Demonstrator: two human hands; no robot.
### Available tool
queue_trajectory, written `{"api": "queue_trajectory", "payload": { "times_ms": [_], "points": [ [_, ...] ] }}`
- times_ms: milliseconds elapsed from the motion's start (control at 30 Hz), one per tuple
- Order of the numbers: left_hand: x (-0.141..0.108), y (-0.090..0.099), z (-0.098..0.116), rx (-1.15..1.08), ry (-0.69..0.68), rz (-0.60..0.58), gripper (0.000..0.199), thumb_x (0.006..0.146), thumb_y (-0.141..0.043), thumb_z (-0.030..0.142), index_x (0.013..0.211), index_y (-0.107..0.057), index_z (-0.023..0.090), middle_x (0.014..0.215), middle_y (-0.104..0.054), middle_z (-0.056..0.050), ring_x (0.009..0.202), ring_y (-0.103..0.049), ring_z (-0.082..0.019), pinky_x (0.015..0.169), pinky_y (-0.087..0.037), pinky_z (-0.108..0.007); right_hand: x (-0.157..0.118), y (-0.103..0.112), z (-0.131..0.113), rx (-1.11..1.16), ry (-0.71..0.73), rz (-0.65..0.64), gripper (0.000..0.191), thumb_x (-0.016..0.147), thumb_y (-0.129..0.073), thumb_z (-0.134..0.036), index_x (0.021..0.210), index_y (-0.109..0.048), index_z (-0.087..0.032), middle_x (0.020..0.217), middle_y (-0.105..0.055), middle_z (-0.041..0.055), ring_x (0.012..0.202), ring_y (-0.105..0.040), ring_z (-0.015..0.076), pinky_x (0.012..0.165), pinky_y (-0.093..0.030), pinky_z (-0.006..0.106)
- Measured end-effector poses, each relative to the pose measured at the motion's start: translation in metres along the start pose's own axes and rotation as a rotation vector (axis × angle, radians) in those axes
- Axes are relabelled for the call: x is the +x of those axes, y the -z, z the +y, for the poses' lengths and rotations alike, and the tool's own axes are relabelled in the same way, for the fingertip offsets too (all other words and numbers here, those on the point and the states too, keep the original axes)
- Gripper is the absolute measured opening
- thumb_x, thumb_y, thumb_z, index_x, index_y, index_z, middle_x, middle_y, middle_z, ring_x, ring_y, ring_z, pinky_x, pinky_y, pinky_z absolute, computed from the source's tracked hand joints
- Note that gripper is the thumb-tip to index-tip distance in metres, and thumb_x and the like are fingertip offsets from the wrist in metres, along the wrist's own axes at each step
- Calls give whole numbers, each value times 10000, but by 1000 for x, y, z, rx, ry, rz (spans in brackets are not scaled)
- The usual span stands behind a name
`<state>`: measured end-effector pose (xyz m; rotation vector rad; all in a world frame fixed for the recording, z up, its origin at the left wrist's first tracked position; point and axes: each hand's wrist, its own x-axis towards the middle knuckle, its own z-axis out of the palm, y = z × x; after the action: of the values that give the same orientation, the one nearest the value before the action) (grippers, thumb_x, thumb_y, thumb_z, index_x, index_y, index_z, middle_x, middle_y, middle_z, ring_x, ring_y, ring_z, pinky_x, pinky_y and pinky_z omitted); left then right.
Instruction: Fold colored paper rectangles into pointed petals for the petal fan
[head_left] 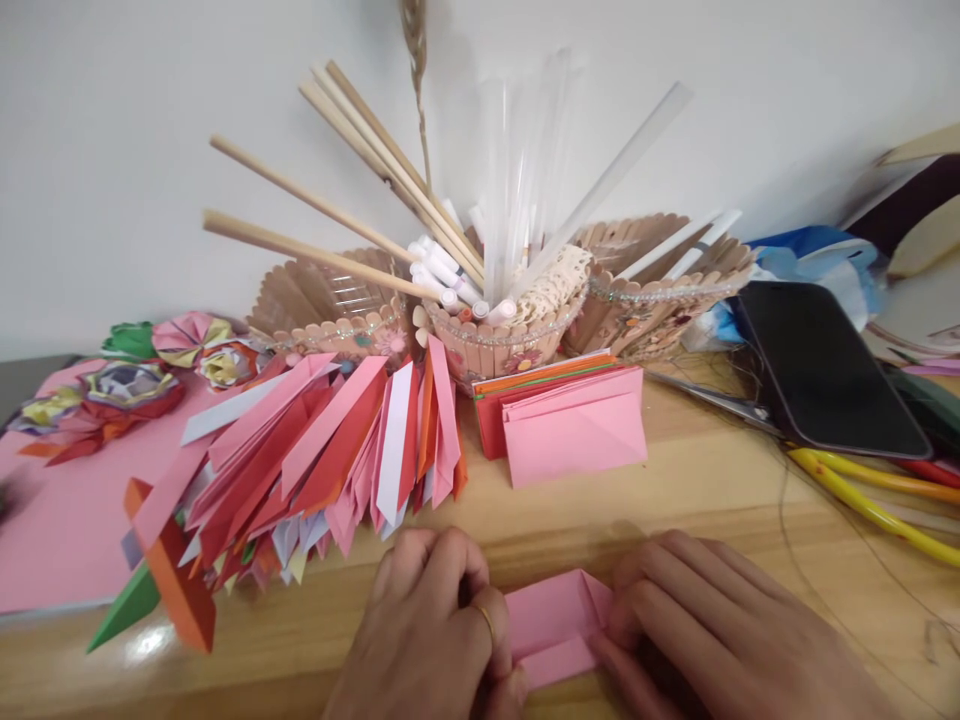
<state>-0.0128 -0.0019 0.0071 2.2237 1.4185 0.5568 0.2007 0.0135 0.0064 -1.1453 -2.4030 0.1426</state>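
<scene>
A small piece of pink paper [553,620] with folded edges lies on the wooden table between my hands. My left hand [442,630], with a ring on one finger, is closed on the paper's left end. At its right end my right hand [697,620] pinches a folded corner, its fingertips partly hidden. Just beyond stands a stack of folded pink paper [577,430], with red, orange and green pieces behind it. To the left lies a heap of folded paper strips [300,450] in pink, red, white and orange.
Three craft-stick baskets [510,345] stand against the wall, holding wooden sticks [300,250], clear tubes [517,190] and markers. Folded paper flowers [135,385] rest on pink paper at left. At right are a phone [832,370], scissors [712,400] and yellow-handled pliers [877,500].
</scene>
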Motion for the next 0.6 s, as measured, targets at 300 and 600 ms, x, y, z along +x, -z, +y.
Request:
{"api": "queue_trajectory", "payload": {
  "times_ms": [300,600],
  "points": [
    [1,-2,-1,-95,13,29,122,697,-579,117,638,-503,192,799,-507,-7,802,-453,-198,677,-405,-326,-1,0,5,63,-34,-34,178,877,-485,-199,700,-491,-215,659,-559,-3,599,-504,158,574,-370,283],
    [-7,-7,-5,81,-29,98,20,781,-591,215,782,-573,224,832,-541,-26,800,-507,-199,688,-456,-312,-9,11,-2,-124,296,36,446,988,-195,-119,937,-625,-224,799,-647,-5,724,-563,150,783,-389,343]
  ]
}}
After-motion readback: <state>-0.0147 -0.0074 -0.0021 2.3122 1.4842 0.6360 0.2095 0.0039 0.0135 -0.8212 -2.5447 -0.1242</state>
